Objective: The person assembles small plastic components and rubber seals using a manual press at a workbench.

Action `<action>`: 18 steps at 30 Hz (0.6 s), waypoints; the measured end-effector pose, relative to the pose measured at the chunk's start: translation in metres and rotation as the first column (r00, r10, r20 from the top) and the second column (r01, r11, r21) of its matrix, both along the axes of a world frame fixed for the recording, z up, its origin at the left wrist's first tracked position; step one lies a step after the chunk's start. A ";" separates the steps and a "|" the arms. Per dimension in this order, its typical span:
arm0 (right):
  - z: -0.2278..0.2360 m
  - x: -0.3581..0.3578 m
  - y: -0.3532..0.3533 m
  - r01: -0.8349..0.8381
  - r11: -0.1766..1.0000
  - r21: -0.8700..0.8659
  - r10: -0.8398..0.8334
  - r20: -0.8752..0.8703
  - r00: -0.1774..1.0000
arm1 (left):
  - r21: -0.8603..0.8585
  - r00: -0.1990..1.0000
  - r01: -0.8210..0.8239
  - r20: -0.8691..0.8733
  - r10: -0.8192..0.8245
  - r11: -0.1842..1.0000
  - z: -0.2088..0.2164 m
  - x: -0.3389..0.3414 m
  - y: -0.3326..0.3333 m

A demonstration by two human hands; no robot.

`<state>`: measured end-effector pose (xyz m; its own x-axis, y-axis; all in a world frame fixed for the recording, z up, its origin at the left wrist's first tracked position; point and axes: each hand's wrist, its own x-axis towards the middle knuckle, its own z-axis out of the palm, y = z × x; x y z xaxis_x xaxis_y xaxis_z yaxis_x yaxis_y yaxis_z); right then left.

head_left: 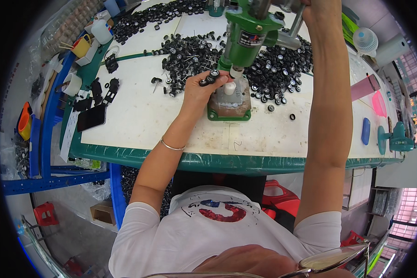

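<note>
In front of me stands a green hand press [248, 44] on a green-edged base. Beneath its ram is a white round post [229, 88] on a grey plate. My left hand [198, 91] is closed beside the post, with its fingertips reaching under the ram. Small black toy wheels with silvery hubs [213, 74] sit in its grip; what the fingertips pinch is partly hidden. At the upper edge, my right hand [322, 11] is wrapped round the press lever [295, 28], and part of that hand is cut off by the picture's edge.
Heaps of black wheels [278, 69] lie right of the press, and wheels with thin metal axles [185, 60] lie left. A phone [91, 117] and black plastic parts [111, 90] rest farther left. To the right are a pink cup [365, 87] and a small teal fan [398, 137].
</note>
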<state>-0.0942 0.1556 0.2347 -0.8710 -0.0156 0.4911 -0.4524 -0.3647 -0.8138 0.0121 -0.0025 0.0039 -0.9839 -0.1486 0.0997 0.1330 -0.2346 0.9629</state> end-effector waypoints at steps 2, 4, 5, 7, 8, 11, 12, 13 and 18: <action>0.000 -0.019 0.003 0.016 0.999 0.050 -0.019 0.066 0.998 | 0.202 0.999 0.035 -0.009 -0.033 0.979 0.003 -0.002 -0.009; -0.006 -0.041 0.001 -0.034 0.999 0.011 0.033 0.094 0.995 | 0.251 0.995 0.035 0.080 -0.057 0.967 0.006 -0.003 -0.019; -0.009 -0.049 0.002 -0.081 0.996 -0.033 0.085 0.121 0.989 | 0.312 0.991 0.041 0.106 -0.077 0.949 0.008 -0.002 -0.022; -0.008 -0.047 -0.001 -0.119 0.992 -0.039 0.124 0.135 0.983 | 0.385 0.979 0.074 0.148 -0.140 0.920 0.007 0.000 -0.027; -0.008 -0.045 -0.002 -0.150 0.987 -0.054 0.156 0.145 0.977 | 0.391 0.979 0.065 0.152 -0.134 0.918 0.008 0.002 -0.026; -0.003 -0.063 0.023 -0.541 0.749 -0.383 0.655 0.301 0.693 | 0.544 0.951 0.152 0.148 -0.272 0.825 0.014 0.001 -0.022; -0.001 -0.061 0.021 -0.646 0.324 -0.691 0.946 0.253 0.204 | 0.546 0.953 0.148 0.145 -0.268 0.824 0.012 0.001 -0.024; -0.004 -0.060 0.016 -0.648 0.323 -0.689 0.946 0.255 0.200 | 0.596 0.945 0.156 0.143 -0.295 0.788 0.010 0.000 -0.025; -0.009 -0.042 0.007 -0.142 0.990 0.004 0.139 0.171 0.975 | 0.706 0.926 0.179 0.114 -0.360 0.685 0.007 -0.002 -0.024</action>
<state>-0.1361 0.1623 0.2260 -0.9300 -0.1505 0.3352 -0.2525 -0.4012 -0.8805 0.0097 -0.0268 0.0108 -0.9708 0.1892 -0.1475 -0.2389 -0.8184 0.5227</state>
